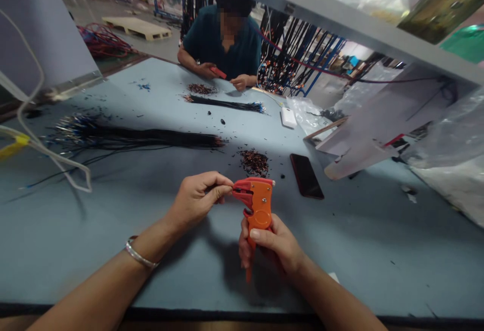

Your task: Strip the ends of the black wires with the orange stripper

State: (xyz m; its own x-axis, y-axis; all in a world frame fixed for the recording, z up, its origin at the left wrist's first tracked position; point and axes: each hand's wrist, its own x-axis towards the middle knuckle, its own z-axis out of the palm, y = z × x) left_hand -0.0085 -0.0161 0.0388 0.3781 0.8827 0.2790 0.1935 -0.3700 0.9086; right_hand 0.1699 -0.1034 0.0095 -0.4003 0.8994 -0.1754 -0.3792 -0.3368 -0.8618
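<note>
1. Gripping the orange-and-red wire stripper (260, 200), the right hand (275, 238) has its fingers curled around the handles and its thumb laid on the near side. The tool stands roughly upright above the table (170, 270), its red nose pointing left.
2. The left hand (198, 195) is mostly closed, thumb and forefinger pinched together right at the nose. What they pinch is too small to make out; a thin wire seems likely.
3. The step in hand looks to be setting a wire end in the tool's mouth. Whether the handles are fully squeezed I cannot tell, as the right hand covers much of them.
4. As I judge it, the next move calls for a steady left pinch in line with the nose, a firm squeeze on the right, then a straight pull.
5. Just beyond the tool lies a pile of copper-coloured scraps (255, 162). The large bundle of black wires (162, 138) lies beyond the left hand, its reddish ends near that pile; a phone (307, 176) lies to the right.
6. Across the table, another person (238, 41) holds a red tool (218, 72) behind a smaller wire bundle (227, 103).
</note>
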